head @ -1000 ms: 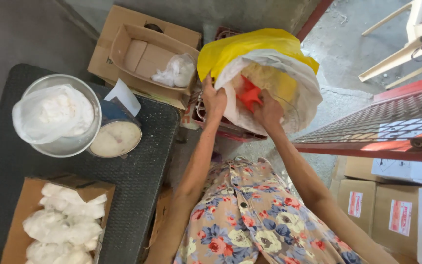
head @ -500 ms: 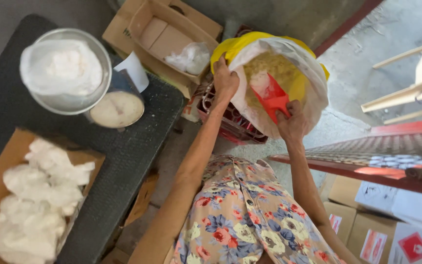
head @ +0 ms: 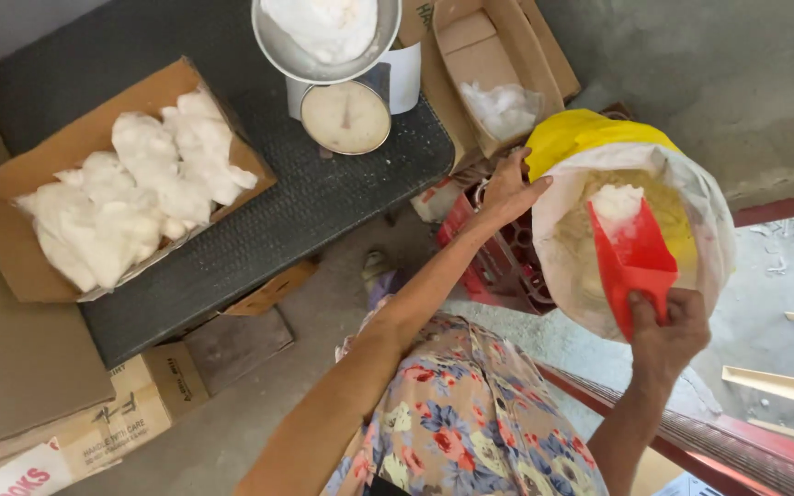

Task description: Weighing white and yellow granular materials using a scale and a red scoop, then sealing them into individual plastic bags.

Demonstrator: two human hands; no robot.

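My right hand [head: 665, 334] grips the handle of a red plastic scoop [head: 629, 253] that carries a heap of white powder at its front end, lifted over the mouth of an open sack. The sack [head: 570, 152] is yellow outside with a white liner folded over its rim. My left hand [head: 505, 191] holds the sack's left rim. A weighing scale [head: 345, 116] with a round dial stands on the black table [head: 232, 248]; its metal pan [head: 290, 55] holds a clear bag of white powder [head: 323, 23].
An open cardboard box [head: 11, 207] on the table is filled with several tied bags of white powder. Another carton [head: 484, 55] with a plastic bag stands behind the sack. A red crate [head: 498, 271] sits under the sack. Flat cartons lie at the lower left.
The scoop has come up out of the sack with powder on it. The view has swung left and down, so the table and box now fill the left side.
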